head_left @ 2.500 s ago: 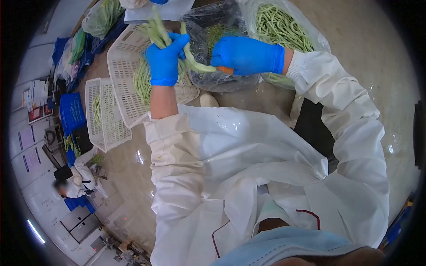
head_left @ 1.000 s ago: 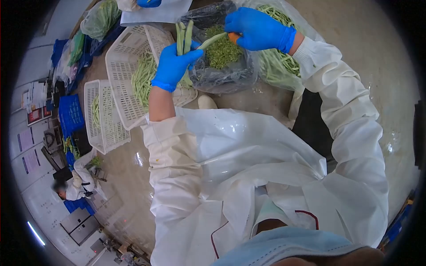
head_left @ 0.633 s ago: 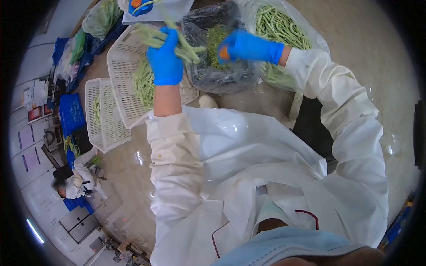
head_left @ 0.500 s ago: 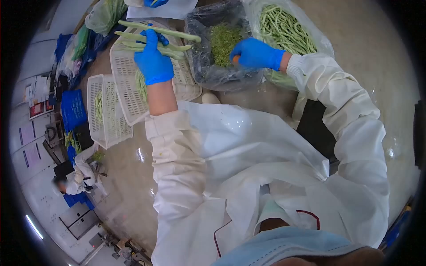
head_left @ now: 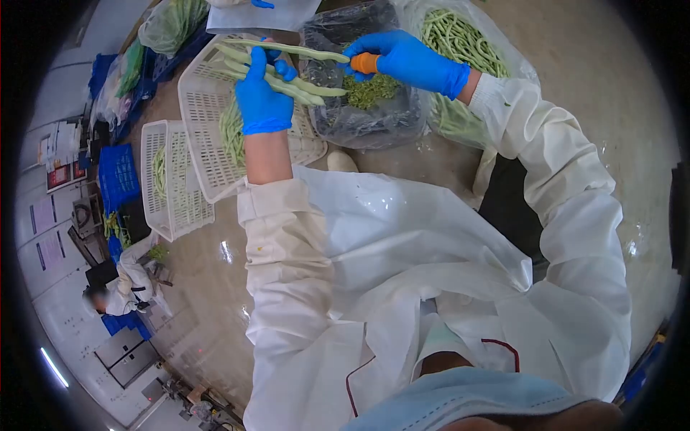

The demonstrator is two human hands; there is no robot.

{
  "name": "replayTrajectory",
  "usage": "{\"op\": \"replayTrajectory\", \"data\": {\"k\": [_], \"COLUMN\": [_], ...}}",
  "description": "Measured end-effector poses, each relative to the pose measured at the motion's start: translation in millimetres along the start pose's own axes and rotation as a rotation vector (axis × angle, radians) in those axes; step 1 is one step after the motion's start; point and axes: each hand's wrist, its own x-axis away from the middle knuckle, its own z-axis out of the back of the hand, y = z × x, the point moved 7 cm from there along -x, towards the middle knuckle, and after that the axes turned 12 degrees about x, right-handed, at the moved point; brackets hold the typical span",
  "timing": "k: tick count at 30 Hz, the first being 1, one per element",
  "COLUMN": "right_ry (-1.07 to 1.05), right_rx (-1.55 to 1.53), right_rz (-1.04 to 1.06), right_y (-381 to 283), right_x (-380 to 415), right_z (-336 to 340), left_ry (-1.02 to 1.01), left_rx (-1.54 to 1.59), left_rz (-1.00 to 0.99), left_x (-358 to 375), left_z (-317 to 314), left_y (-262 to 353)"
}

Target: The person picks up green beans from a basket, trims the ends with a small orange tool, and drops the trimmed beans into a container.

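Note:
Gloved in blue, my left hand (head_left: 263, 104) is closed around several long green beans (head_left: 305, 92) that stick out to both sides, above a white plastic crate (head_left: 194, 136). My right hand (head_left: 424, 66), also in a blue glove, grips a small tool by its orange handle (head_left: 365, 63). Its working end is hidden by my fingers, so the kind of tool cannot be told. My right fingertips meet the right end of the uppermost bean. Below them is a plastic-lined dark tub (head_left: 338, 128) with green bean trimmings (head_left: 370, 93).
Right of the tub stands a clear bag full of long green beans (head_left: 463, 43). A second white crate (head_left: 154, 187) sits to the left with some beans inside. At the top edge part of another person's blue-gloved hand (head_left: 263, 3) shows. A seated person (head_left: 129, 287) is far left.
My right hand has risen from over the trimmings to the end of the top bean, showing the orange handle. My left hand has shifted slightly right with the beans.

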Motion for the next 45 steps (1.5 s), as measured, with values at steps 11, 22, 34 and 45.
{"op": "replayTrajectory", "data": {"k": [11,22,34,45], "right_ry": [-0.031,-0.221,0.459,0.372], "right_rx": [0.343,0.667,0.891,0.606], "right_rz": [0.233,0.626,0.508,-0.006], "right_y": [-33,-41,-40,-13], "right_x": [21,37,9,0], "right_z": [-16,-49,42,77], "left_ry": [0.119,-0.145,-0.247,0.344], "left_rx": [-0.244,-0.646,-0.82,-1.73], "left_rz": [0.005,0.214,0.373,-0.287], "left_x": [7,29,41,10], "left_z": [0,-24,-18,63], "left_y": [-7,-33,-48,104]}}
